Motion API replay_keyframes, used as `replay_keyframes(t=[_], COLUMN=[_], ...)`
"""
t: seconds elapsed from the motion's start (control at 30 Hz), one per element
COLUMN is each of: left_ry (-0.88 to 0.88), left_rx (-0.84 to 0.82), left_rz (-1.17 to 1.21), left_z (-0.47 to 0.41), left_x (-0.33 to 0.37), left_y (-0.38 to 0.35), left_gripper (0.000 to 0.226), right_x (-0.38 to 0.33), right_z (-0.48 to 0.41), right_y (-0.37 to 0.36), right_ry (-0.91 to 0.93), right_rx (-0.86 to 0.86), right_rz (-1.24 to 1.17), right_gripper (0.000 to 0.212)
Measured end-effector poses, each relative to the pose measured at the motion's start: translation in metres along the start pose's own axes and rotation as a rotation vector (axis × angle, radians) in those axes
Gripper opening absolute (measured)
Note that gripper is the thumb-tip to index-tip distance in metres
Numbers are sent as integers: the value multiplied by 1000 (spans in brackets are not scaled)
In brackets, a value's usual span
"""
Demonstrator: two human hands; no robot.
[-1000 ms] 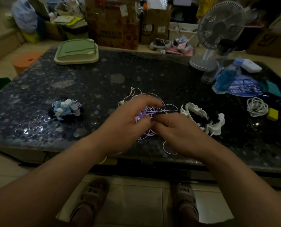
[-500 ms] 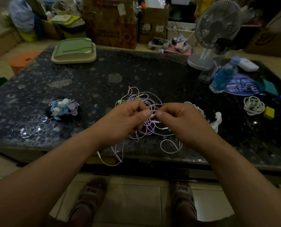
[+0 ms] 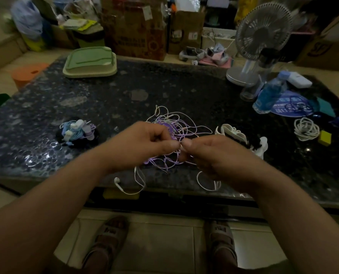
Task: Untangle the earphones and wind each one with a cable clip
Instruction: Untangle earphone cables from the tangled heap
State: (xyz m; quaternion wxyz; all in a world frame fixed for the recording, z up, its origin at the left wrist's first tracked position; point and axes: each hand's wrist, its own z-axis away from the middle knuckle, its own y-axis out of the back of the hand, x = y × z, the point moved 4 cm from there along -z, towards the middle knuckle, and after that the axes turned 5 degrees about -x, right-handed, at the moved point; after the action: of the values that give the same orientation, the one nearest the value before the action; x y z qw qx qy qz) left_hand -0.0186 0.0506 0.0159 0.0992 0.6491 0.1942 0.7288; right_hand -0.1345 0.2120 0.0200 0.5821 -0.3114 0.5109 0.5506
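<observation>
1. A tangle of earphones (image 3: 176, 123), thin purple and white cables knotted together, lies on the dark speckled table (image 3: 164, 86), near the middle of its near edge.
2. The left hand (image 3: 144, 147) has its fingers curled and pinches strands of the tangle between thumb and forefinger.
3. The right hand (image 3: 214, 155) is curled the same way and pinches strands just beside the left; the two thumb tips almost touch above the knot.
4. A white earbud (image 3: 116, 180) on a loose end lies at the near edge below the left wrist, and a white cable loop (image 3: 206, 180) lies at the same edge under the right hand.
5. A bundle of wound earphones (image 3: 77, 131), blue, purple and white, sits toward the left edge, well apart from the tangle.
6. A pile of cable clips (image 3: 233, 133), white and black, lies just right of the tangle, behind the right hand.
7. Toward the right edge rest a coiled white cable (image 3: 306, 128) and, just beside it, a yellow block (image 3: 325, 137).
8. Near the far right corner stand a small fan (image 3: 263, 30) and a blue bottle (image 3: 269, 95).
9. A green tray (image 3: 89, 62) sits at the far left corner.
</observation>
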Motion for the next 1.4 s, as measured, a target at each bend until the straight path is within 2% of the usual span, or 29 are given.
replay_keyframes(t=[0.07, 0.1, 0.17, 0.23, 0.3, 0.37, 0.43, 0.5, 0.53, 0.57, 0.6, 0.67, 0.7, 0.77, 0.9, 1.0, 1.1, 1.17, 1.23, 1.3, 1.4], left_ry=[17, -26, -97, -113, -78, -52, -55, -57, -44, -25, -12, 6, 28, 70, 49, 28, 10, 52, 102, 87, 80], left_rx=[-79, -101, -114, -114, -105, -38, 10, 33, 52, 76, 89, 90, 69, 18, 17, -22, 0, 9, -20, -64, -69], left_rz=[383, 523, 635, 624, 540, 379, 193, 29, -53, -129, -164, -108, -78, -68, -45, -126, -178, -145, -65, -54, -81], left_z=[4, 5, 2, -3, -6, -7, -9, -10, -11, -11, -12, -10, -9, -5, -4, -9, -10, -6, 0, 3, 0], left_x=[-5, -4, -3, -1, 3, 9, 12, 11, 11, 8, 7, 5, 4, 1, 4, 8, 11, 9, 2, 1, 0], left_y=[13, 17, 20, 16, 10, 4, -1, -5, -7, -8, -8, -6, -4, 5, 8, -5, -7, 1, 11, 15, 12], left_gripper=[28, 29, 29, 29, 28, 22, 16, 10, 6, 13, 17, 12, 7, 15, 20, 16, 15, 14, 21, 24, 23], right_x=[-5, -8, -10, -6, 5, 14, 12, 8, 7, 4, 4, 1, 0, 1, 10, 5, 0, -4, -5, -4, -2], right_z=[10, 15, 22, 23, 14, 3, -3, -9, -12, -14, -17, -18, -17, -10, -4, -8, -15, -15, -12, -9, -11], right_y=[3, 3, -4, -17, -22, -19, -19, -22, -23, -25, -24, -16, -9, 8, 12, -8, -19, -9, 6, 16, 16], right_ry=[39, 89, 173, 148, 53, -35, -28, 7, 16, 16, 15, -14, -27, -47, -106, -6, 11, 14, 13, 0, 7], right_rx=[-141, -204, -342, -449, -364, -175, -45, 11, 33, 56, 77, 179, 243, 332, 245, 183, 110, 183, 265, 321, 344], right_rz=[-251, -284, -246, -162, -25, 146, 96, -70, -81, -63, -32, 13, 7, -56, 97, 97, 92, 158, 92, 32, 126], right_gripper=[34, 29, 23, 25, 33, 47, 56, 48, 38, 34, 38, 45, 43, 38, 43, 40, 47, 46, 39, 35, 34])
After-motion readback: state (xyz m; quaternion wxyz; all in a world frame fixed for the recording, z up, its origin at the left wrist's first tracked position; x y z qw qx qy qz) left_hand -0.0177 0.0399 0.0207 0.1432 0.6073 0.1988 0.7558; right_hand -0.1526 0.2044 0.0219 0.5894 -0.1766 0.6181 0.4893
